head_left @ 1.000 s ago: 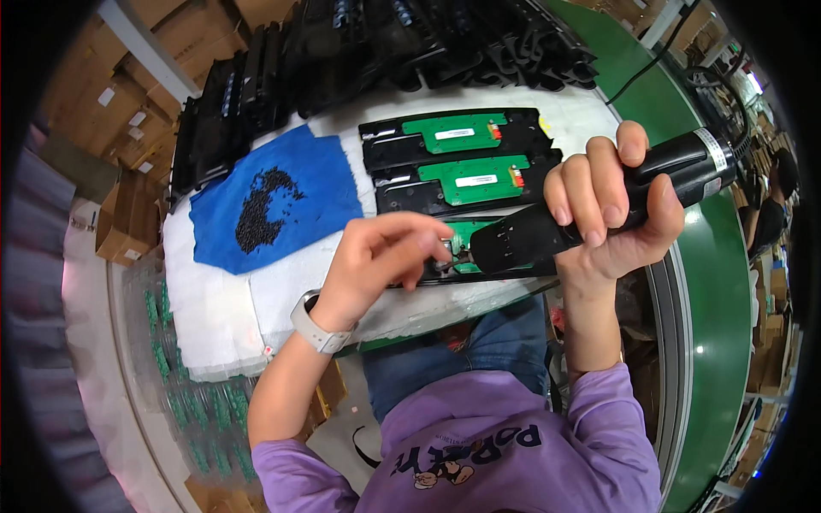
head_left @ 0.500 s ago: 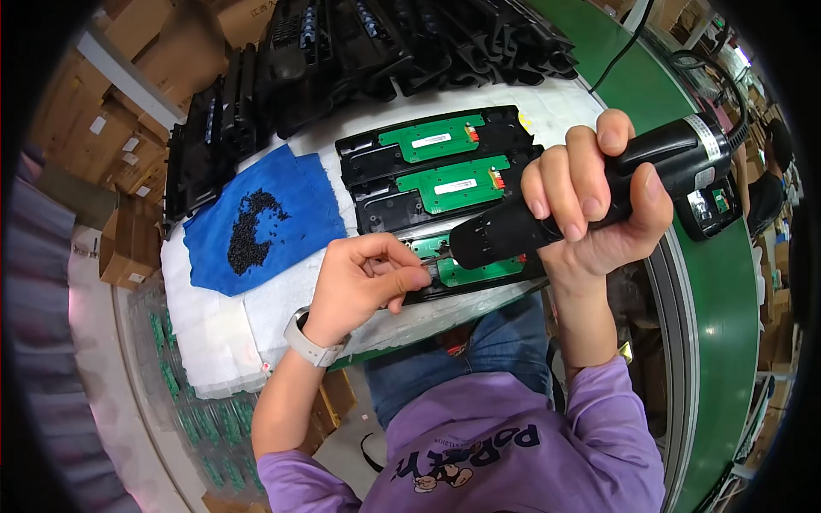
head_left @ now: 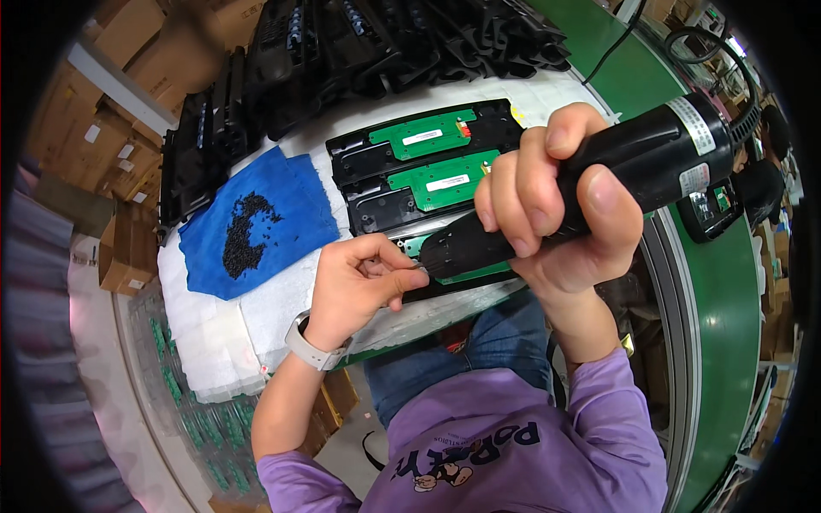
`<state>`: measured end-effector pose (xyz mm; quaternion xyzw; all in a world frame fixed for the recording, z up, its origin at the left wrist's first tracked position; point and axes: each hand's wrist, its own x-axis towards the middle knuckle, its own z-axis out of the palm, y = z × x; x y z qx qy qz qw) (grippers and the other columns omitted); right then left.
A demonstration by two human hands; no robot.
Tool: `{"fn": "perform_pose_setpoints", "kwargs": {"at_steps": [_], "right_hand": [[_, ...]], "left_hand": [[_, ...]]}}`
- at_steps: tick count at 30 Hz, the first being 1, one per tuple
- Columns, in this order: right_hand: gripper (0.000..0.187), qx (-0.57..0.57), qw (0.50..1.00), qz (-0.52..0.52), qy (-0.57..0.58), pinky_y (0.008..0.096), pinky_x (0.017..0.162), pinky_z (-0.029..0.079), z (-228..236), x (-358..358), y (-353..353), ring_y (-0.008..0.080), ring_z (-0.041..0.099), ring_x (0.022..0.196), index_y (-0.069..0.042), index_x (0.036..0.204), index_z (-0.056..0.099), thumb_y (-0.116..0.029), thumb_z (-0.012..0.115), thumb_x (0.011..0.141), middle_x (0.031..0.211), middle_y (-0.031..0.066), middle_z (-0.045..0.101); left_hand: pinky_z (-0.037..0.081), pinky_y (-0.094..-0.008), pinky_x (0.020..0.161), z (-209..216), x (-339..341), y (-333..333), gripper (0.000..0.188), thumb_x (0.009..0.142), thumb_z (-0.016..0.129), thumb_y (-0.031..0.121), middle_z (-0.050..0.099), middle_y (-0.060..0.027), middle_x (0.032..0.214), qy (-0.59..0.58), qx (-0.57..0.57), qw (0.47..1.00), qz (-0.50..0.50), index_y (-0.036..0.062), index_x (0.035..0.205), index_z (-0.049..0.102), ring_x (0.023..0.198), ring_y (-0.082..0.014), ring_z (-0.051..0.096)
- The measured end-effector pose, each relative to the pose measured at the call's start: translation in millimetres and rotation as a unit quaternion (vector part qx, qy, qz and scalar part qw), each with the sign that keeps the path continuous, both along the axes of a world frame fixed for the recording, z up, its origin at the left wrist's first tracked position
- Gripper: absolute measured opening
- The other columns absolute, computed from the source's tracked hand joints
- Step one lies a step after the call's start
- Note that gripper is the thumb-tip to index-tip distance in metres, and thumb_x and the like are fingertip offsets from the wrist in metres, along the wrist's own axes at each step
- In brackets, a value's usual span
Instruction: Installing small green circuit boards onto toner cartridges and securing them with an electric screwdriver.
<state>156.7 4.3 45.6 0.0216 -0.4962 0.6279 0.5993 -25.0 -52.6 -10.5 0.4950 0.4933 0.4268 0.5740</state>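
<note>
My right hand (head_left: 569, 209) is wrapped round a black corded electric screwdriver (head_left: 654, 158), which lies slanted with its nose to the left. My left hand (head_left: 355, 282) pinches thumb and forefinger together right at the screwdriver's tip; whatever sits between them is too small to make out. Beneath both lies the nearest black panel (head_left: 419, 295) with its green circuit board (head_left: 470, 273), largely covered by the tool. Beyond it are two more black panels with green circuit boards, a middle one (head_left: 436, 183) and a far one (head_left: 425, 137).
Left of the panels a blue cloth (head_left: 299, 201) bears a heap of tiny black screws (head_left: 242, 248). Black plastic housings (head_left: 385, 51) are piled along the back. A white cloth (head_left: 209, 342) covers the worktop. At right, another black part (head_left: 708, 214) rests on the green surface (head_left: 727, 316).
My right hand has brought the screwdriver left and slightly nearer, so its nose now meets my left fingertips. The left hand has barely moved, and its pinch stays closed.
</note>
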Motion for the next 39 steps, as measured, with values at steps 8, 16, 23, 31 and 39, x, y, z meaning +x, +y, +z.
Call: {"fn": "perform_pose_setpoints", "kwargs": {"at_steps": [8,16,23,31,39], "right_hand": [[0.023,-0.036,0.996,-0.022,-0.079,0.027,0.047,0.037,9,20,15,0.01,0.041,0.042,-0.002,0.097,0.046,-0.023,0.046,0.086,0.056,0.0008,0.042],[0.023,-0.008,0.969,-0.136,-0.208,0.0235,0.037,0.027,7,33,27,0.0097,0.035,0.036,0.002,0.087,0.045,-0.016,0.055,0.077,0.05,0.0018,0.038],[0.021,0.005,0.963,-0.127,-0.237,0.0227,0.036,0.029,7,28,27,0.0098,0.036,0.036,0.002,0.081,0.043,-0.014,0.056,0.076,0.05,0.0028,0.039],[0.014,-0.016,0.971,-0.085,-0.222,0.0201,0.039,0.033,4,22,29,0.0071,0.046,0.039,-0.001,0.067,0.054,-0.009,0.065,0.071,0.049,0.0005,0.049],[0.026,0.022,0.954,-0.138,-0.264,0.0205,0.039,0.033,8,13,13,0.0088,0.042,0.041,-0.001,0.08,0.044,-0.014,0.065,0.072,0.053,0.0035,0.045]], "left_hand": [[0.046,-0.0199,0.063,-10,-3,2,0.012,0.081,0.059,0.001,0.062,-0.0114,0.087,-0.092,0.097,0.99,0.045,-0.0042,0.092,0.057,0.071,-0.0094,0.059],[0.047,-0.0285,0.084,-11,0,5,0.015,0.094,0.037,0.007,0.057,-0.0175,0.108,-0.137,0.087,0.985,0.054,-0.0019,0.103,0.045,0.1,-0.0236,0.059],[0.049,-0.027,0.08,-11,0,4,0.013,0.095,0.038,0.008,0.057,-0.0189,0.106,-0.124,0.114,0.982,0.08,-0.0015,0.1,0.045,0.096,-0.0243,0.061],[0.048,-0.0281,0.079,-13,7,4,0.013,0.093,0.041,0.008,0.06,-0.0178,0.103,-0.111,0.078,0.99,0.042,-0.0012,0.099,0.048,0.096,-0.0238,0.061],[0.049,-0.0292,0.08,-9,-1,4,0.021,0.094,0.041,0.015,0.059,-0.0186,0.106,-0.202,0.049,0.977,0.051,-0.0015,0.102,0.05,0.096,-0.0256,0.061]]}}
